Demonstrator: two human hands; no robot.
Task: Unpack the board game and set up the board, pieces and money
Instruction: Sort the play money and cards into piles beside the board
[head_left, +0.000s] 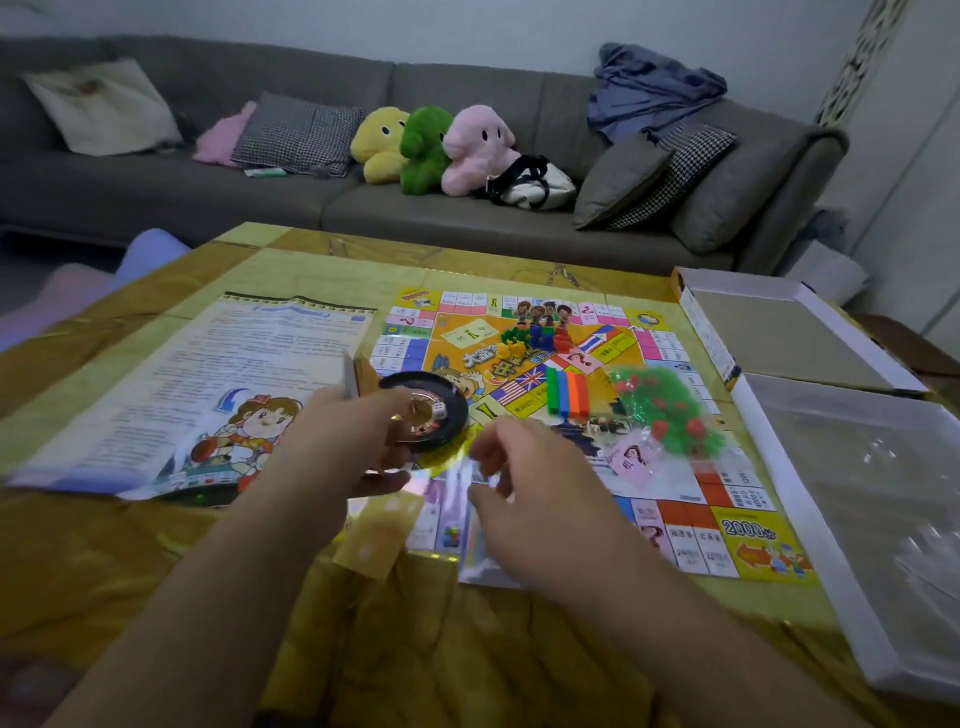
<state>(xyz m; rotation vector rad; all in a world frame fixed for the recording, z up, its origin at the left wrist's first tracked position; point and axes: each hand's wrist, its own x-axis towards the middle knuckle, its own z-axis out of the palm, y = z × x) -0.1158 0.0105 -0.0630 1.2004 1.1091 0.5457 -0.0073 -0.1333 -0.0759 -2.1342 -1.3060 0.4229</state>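
The colourful game board (737, 540) lies flat on the yellow table. On it sit a black spinner dish (447, 400), a row of coloured sticks (567, 391), small player figures (540, 335) and a bag of green and red houses (670, 410). My left hand (348, 441) grips a small stack of cards (353, 376) beside the spinner. My right hand (524, 499) pinches a clear plastic packet of paper money (470, 525) at the board's near edge; the packet is blurred.
A printed rules sheet (208, 374) lies unfolded left of the board. The box lid (779, 332) and the box tray (857, 493) with a clear plastic insert stand at the right. A grey sofa (467, 208) with cushions and plush toys stands behind the table.
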